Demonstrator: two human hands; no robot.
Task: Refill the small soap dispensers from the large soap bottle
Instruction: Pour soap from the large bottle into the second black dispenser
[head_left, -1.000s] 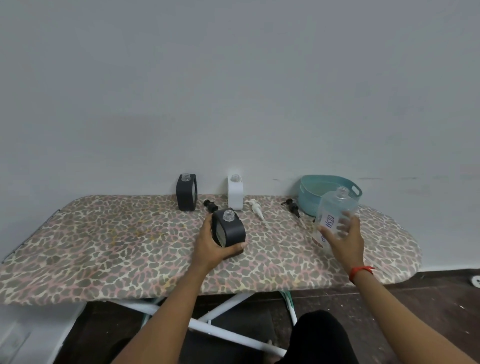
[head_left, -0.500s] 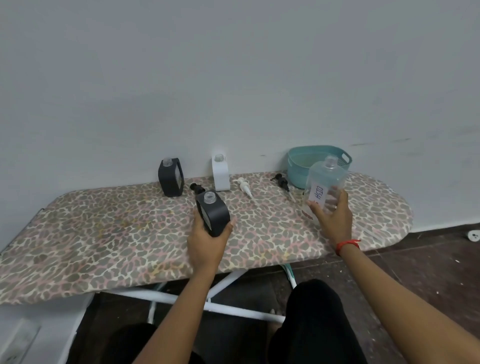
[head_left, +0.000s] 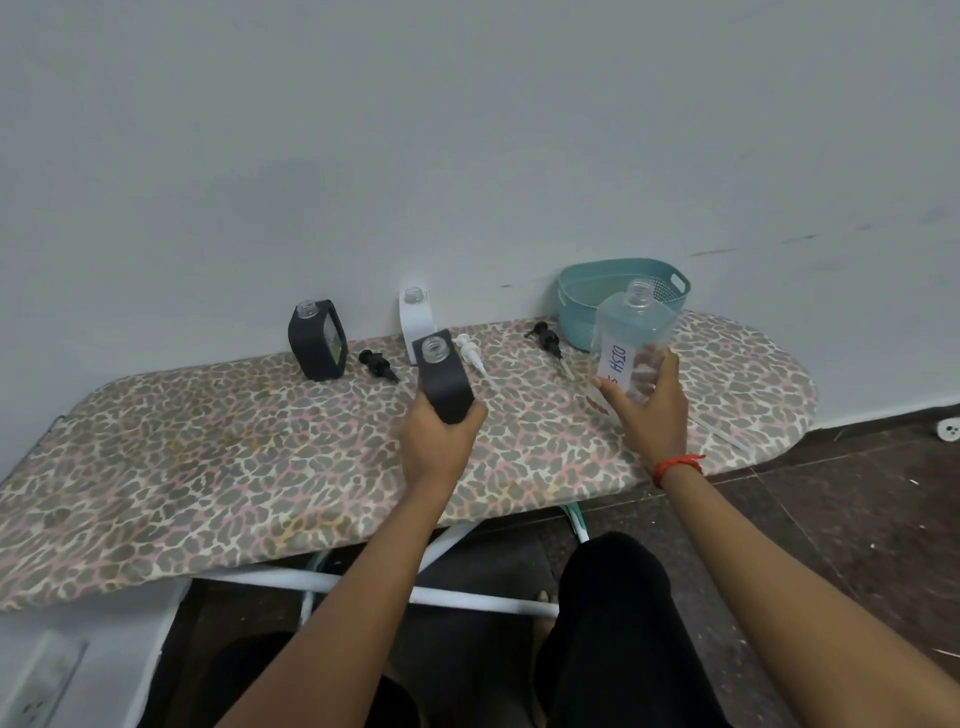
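Observation:
My left hand (head_left: 436, 447) grips a small black dispenser (head_left: 442, 376) by its base, lifted above the ironing board (head_left: 208, 467), its clear neck uncapped. My right hand (head_left: 649, 410) holds the large clear soap bottle (head_left: 626, 338), uncapped, with a white label reading DISH, raised off the board. A second black dispenser (head_left: 317, 340) and a white dispenser (head_left: 415, 317) stand uncapped at the back by the wall; the held dispenser partly hides the white one. Two black pump heads (head_left: 376, 364) (head_left: 545, 335) and a white pump head (head_left: 470, 353) lie on the board.
A teal basket (head_left: 587, 301) stands at the back right against the wall, just behind the large bottle. The leopard-print board ends in a rounded tip on the right. White board legs (head_left: 467, 600) and my knees are below the front edge.
Both hands lifted their loads: the black dispenser rose off the board and tilted upright in my left hand, and the large bottle came up. The camera tipped downward.

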